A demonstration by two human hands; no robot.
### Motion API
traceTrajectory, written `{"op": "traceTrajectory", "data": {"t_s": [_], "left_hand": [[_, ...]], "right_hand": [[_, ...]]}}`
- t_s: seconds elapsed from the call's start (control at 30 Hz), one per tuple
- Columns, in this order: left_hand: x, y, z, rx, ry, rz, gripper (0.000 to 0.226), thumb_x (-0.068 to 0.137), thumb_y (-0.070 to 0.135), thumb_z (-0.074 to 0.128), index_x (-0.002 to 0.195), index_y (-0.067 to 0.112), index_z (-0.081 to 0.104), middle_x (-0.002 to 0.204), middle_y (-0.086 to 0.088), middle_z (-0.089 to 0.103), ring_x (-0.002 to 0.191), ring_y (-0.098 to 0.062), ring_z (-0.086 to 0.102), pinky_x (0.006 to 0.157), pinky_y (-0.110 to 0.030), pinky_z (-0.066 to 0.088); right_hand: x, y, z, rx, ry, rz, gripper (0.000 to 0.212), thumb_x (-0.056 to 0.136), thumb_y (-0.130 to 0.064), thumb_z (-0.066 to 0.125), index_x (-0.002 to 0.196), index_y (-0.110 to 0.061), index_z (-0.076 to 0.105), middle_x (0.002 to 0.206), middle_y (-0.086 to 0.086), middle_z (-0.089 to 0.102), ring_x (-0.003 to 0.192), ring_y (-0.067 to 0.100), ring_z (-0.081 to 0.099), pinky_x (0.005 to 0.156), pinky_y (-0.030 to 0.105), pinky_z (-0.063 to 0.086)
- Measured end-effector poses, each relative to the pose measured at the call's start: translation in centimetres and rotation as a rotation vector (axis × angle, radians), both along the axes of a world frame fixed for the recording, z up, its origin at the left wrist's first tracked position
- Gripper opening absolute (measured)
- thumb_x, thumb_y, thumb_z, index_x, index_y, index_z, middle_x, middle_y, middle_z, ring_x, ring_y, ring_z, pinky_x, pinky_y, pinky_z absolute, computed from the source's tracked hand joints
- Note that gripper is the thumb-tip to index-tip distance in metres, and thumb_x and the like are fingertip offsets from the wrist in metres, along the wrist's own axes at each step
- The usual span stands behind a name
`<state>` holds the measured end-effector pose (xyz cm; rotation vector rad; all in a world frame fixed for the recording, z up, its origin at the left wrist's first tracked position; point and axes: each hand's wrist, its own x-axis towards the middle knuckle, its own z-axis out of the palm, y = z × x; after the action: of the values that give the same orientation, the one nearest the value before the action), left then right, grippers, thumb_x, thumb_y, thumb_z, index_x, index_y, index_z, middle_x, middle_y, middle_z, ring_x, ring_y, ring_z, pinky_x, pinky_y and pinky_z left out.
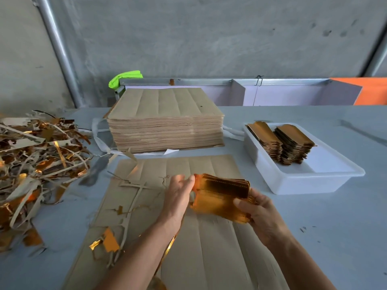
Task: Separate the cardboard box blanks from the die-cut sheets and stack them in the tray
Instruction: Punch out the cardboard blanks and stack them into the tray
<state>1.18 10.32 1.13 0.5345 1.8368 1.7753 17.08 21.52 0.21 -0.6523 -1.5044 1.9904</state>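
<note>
Holding gold blank bundle (222, 195) w/ both hands: left (180, 195) & right (261, 214) grip clenched round it.

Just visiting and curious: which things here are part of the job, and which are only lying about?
Job: bundle of gold blanks held by left hand and right hand; white tray; tall sheet stack; flat sheet.
Lying about: scrap pile; green cloth; orange board.

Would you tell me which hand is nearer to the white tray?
The right hand: it holds the gold blanks just below and left of the white tray. The left hand grips their far end, further left.
</note>
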Motion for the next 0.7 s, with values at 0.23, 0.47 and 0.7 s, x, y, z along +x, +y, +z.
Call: {"op": "traceTrajectory", "data": {"t_s": [0.23, 0.47, 0.7], "left_hand": [[1.6, 0.7, -1.8, -0.019, -0.107, 0.079, 0.046, 0.083, 0.057, 0.057, 0.071, 0.014, 0.051, 0.072, -0.004, 0.057, 0.076, -0.017, 0.054, 0.070, -0.026, 0.040], [3.2, 0.6, -2.1, 0.136, 0.079, 0.145, 0.034, 0.083, 0.036, 0.067, 0.062, 0.013, 0.052, 0.050, 0.010, 0.046, 0.050, -0.001, 0.043, 0.051, -0.007, 0.036], [3.0, -0.2, -2.6, 0.232, 0.065, 0.086, 0.032, 0.068, 0.039, 0.072, 0.061, 0.014, 0.052, 0.051, 0.012, 0.043, 0.054, -0.004, 0.040, 0.053, -0.011, 0.033]], "right_hand": [[-0.3, -0.7, -1.7, 0.287, -0.156, -0.117, 0.021, 0.082, -0.001, 0.069, 0.082, -0.021, 0.075, 0.081, 0.005, 0.072, 0.081, 0.026, 0.065, 0.074, 0.032, 0.058], [-0.8, -1.8, -2.4, 0.301, -0.159, -0.253, 0.037, 0.074, -0.057, 0.060, 0.088, -0.023, 0.067, 0.085, 0.000, 0.069, 0.086, 0.020, 0.063, 0.081, 0.044, 0.051], [-2.1, -2.3, -1.7, 0.348, -0.246, -0.528, 0.061, 0.076, -0.061, 0.045, 0.069, -0.002, 0.056, 0.059, 0.011, 0.049, 0.063, 0.022, 0.046, 0.060, 0.033, 0.036]]}}
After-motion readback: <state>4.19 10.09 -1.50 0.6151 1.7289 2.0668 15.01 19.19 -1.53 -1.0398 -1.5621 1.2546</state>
